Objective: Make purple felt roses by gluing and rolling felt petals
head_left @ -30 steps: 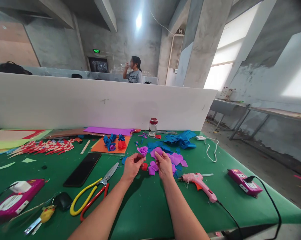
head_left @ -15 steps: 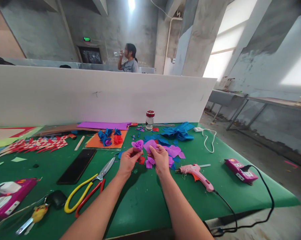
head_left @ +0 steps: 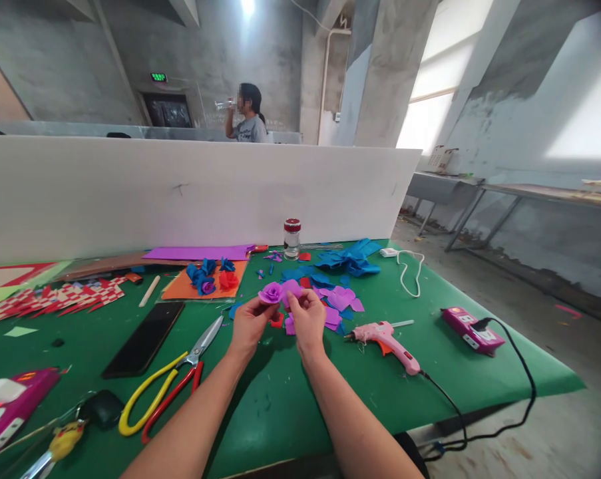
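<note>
My left hand [head_left: 247, 323] pinches a small purple paper rose [head_left: 271, 292] just above the green table [head_left: 280, 399]. My right hand [head_left: 307, 321] is closed on a purple petal piece [head_left: 293, 289] that it presses against the rose's right side. Behind my hands lies a heap of loose purple petals [head_left: 339, 301], with blue paper scraps [head_left: 353, 258] farther back. A small red piece [head_left: 276, 320] sits on the table between my hands.
A pink glue gun [head_left: 386, 336] lies right of my hands, its black cord running off the table. Scissors [head_left: 173, 382] and a black phone [head_left: 143, 338] lie to the left. Finished blue and red roses [head_left: 210, 274] rest on orange paper. A jar [head_left: 291, 238] stands by the white partition [head_left: 180, 193]; a person stands beyond.
My hands have come closer together, and the right hand has brought its purple petal up against the rose. The view has shifted slightly as my head moved.
</note>
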`<state>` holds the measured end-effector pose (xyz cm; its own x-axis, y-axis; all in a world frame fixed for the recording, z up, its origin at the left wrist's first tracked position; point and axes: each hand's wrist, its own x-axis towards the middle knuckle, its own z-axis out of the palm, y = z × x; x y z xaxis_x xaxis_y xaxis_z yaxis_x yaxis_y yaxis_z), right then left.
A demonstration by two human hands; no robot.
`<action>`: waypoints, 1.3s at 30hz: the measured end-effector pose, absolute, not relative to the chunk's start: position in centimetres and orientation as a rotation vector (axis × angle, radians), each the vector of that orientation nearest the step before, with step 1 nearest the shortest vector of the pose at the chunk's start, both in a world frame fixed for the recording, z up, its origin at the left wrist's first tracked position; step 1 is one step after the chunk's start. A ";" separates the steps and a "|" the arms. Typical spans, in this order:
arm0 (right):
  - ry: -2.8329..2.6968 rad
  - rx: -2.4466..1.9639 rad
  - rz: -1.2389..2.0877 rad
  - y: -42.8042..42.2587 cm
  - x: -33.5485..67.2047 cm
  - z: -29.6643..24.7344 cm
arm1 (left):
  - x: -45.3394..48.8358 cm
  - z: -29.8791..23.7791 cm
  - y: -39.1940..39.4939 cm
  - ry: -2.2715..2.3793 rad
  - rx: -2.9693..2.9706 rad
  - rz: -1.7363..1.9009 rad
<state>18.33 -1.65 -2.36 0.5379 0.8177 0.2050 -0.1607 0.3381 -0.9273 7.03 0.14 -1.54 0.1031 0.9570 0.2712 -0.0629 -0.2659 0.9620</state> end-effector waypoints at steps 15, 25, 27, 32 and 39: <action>-0.907 -1.174 0.786 -1.7 18.6 -2.9 | 6.8 -1.7 0.4 0.996 1.495 1.406; -0.960 -1.085 0.828 -1.5 18.7 -3.0 | 6.7 -1.7 0.4 1.073 1.568 1.394; -0.945 -1.113 0.782 -1.3 19.1 -3.1 | 6.6 -1.7 0.4 1.113 1.556 1.436; -0.915 -1.279 0.633 -0.5 22.6 -3.1 | 6.3 -1.8 0.8 1.181 1.506 1.554; -1.119 -1.446 0.663 0.1 25.1 -4.0 | 6.4 -2.1 1.1 1.141 1.465 1.527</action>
<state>25.11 0.10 -3.97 0.3893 0.9013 0.1899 0.2671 0.0868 -0.9597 6.40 1.09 -2.11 -0.0942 0.9302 0.3548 0.0765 -0.3486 0.9342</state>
